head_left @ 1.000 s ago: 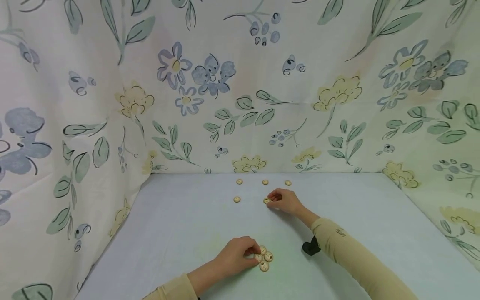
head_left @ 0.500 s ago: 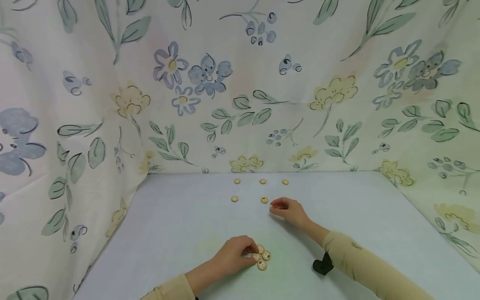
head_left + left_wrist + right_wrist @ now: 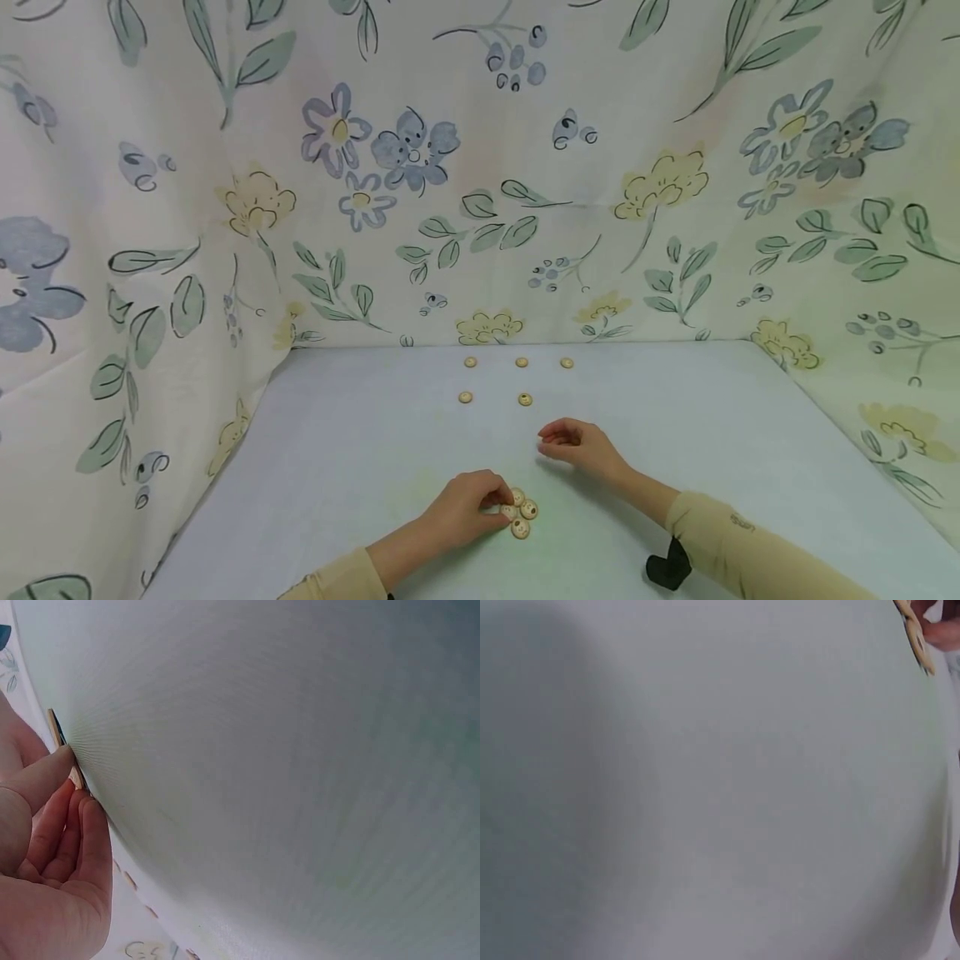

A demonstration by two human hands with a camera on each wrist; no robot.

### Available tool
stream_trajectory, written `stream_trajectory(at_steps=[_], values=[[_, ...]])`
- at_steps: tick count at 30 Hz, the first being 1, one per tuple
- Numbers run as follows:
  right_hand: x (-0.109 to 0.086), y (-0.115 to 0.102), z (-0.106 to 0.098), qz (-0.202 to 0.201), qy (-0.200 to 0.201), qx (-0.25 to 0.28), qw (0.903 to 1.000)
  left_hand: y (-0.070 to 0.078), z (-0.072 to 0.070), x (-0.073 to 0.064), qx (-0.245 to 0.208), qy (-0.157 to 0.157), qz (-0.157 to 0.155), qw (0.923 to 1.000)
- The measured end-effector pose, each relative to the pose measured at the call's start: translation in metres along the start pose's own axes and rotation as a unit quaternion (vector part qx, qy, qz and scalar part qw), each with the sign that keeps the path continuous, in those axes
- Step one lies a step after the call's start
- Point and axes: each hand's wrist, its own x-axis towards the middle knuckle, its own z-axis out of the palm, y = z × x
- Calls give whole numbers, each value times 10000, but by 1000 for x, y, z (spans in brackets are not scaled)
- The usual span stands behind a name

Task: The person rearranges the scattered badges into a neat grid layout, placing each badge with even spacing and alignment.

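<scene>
We have five back discs (image 3: 525, 399) spread over two rows, leaving four front discs (image 3: 529, 509) clustered. Our left hand (image 3: 468, 506) seems to pinch the leftmost; our right hand (image 3: 581, 446), loosely curled between rows and cluster, holds nothing.

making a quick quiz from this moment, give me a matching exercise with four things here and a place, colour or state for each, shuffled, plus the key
1 left hand
2 right hand
3 far row of discs
4 floral cloth

A white with blue, yellow and green print
B fingers touching the near cluster
C three along the table's far edge
D fingers over the table, apart from the discs

Pairs: 1-B, 2-D, 3-C, 4-A
</scene>
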Motion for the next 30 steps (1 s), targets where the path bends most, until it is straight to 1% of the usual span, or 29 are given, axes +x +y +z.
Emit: stream_trajectory(at_steps=[5, 8, 10, 13, 17, 20, 26, 30], values=[[-16, -4, 5, -110, -288, 185, 9994, 0, 0, -1, -12, 31, 76, 10000], [-25, -6, 7, -145, -458, 254, 9985, 0, 0, -1, -26, 42, 71, 10000], [-31, -7, 9, -155, -556, 262, 9980, 0, 0, 0, -39, 59, 64, 10000], [-38, -7, 12, -297, -701, 198, 9969, -1, 0, 0, -23, 78, 67, 9999], [-45, -6, 15, -570, -876, 11, 9945, -1, 0, 0, -13, 93, 55, 9999], [-49, -5, 17, -764, -931, -183, 9926, 0, 0, 0, -36, 98, 56, 9999], [-54, -1, 21, -1215, -834, -660, 9869, 1, 0, 0, -48, 105, 99, 9999], [-56, -1, 23, -1618, -826, -916, 9791, 1, 0, 0, -48, 92, 121, 9999]])
